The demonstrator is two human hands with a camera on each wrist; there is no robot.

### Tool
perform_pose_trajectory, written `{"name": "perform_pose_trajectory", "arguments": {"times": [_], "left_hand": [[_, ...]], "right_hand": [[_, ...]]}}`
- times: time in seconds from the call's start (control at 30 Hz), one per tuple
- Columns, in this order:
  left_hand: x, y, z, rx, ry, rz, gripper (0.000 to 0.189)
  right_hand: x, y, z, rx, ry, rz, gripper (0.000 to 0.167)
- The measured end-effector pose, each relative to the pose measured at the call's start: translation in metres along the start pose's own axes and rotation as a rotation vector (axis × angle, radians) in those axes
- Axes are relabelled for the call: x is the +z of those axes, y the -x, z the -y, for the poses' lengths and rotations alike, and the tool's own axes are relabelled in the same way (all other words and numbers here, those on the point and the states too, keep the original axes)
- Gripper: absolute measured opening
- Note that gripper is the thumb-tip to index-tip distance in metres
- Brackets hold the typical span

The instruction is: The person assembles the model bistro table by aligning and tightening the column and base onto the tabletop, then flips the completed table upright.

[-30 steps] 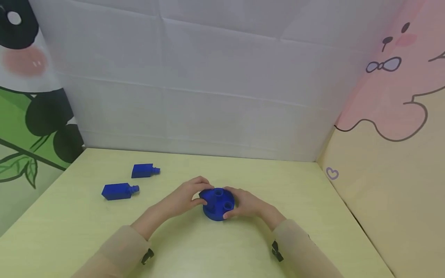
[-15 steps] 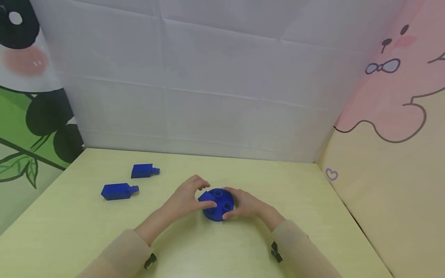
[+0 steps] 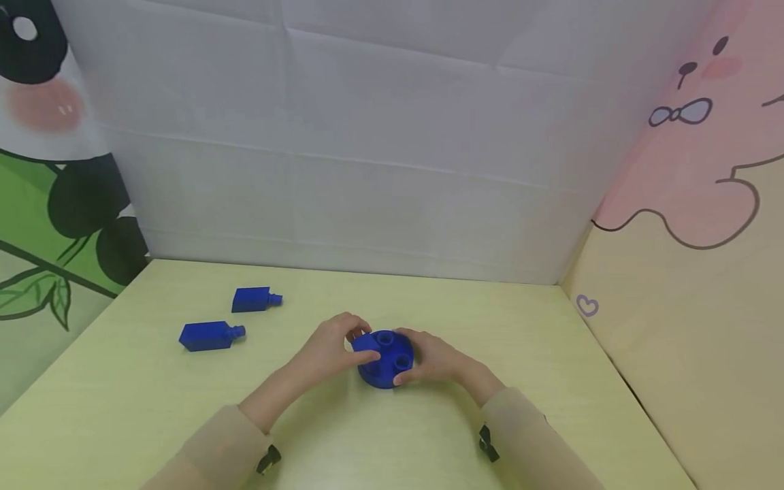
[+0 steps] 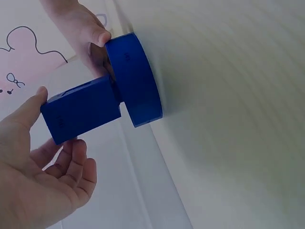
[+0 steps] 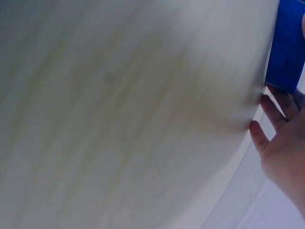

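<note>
On the counter [image 3: 527, 327], center: right hand [image 3: 431, 356] grips round blue base [image 3: 382, 376] by the rim. Left hand [image 3: 331, 346] pinches upright blue block [image 4: 83, 109], neck down at base's left side. Two loose blocks [image 3: 205, 336] lie left.

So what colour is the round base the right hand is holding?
The round base is blue, clearest in the left wrist view.
</note>
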State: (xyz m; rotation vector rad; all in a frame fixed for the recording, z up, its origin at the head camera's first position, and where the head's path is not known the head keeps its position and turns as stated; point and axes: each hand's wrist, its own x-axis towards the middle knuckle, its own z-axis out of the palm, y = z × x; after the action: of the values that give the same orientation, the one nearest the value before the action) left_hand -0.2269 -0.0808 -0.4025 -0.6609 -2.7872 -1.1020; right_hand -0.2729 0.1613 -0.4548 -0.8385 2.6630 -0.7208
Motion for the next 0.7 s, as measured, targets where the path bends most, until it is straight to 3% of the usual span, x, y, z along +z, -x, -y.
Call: {"name": "perform_pose_trajectory", "arguments": {"times": [0.17,0.27,0.6,0.7], "left_hand": [[-0.008,-0.005,0.014,0.146,0.013,0.07,0.039],[-0.011,-0.008,0.021,0.196,0.042,0.1,0.038],[-0.016,-0.014,0.039,0.22,0.096,0.17,0.037],[-0.016,-0.012,0.036,0.195,0.074,0.143,0.046]], "right_hand": [[-0.002,-0.001,0.001,-0.007,0.003,-0.001,0.097],[-0.003,0.0,0.002,-0.004,-0.009,0.007,0.097],[-0.004,0.002,0.003,0.006,-0.02,0.015,0.097],[-0.003,0.002,0.004,0.007,-0.024,0.014,0.097]]}}
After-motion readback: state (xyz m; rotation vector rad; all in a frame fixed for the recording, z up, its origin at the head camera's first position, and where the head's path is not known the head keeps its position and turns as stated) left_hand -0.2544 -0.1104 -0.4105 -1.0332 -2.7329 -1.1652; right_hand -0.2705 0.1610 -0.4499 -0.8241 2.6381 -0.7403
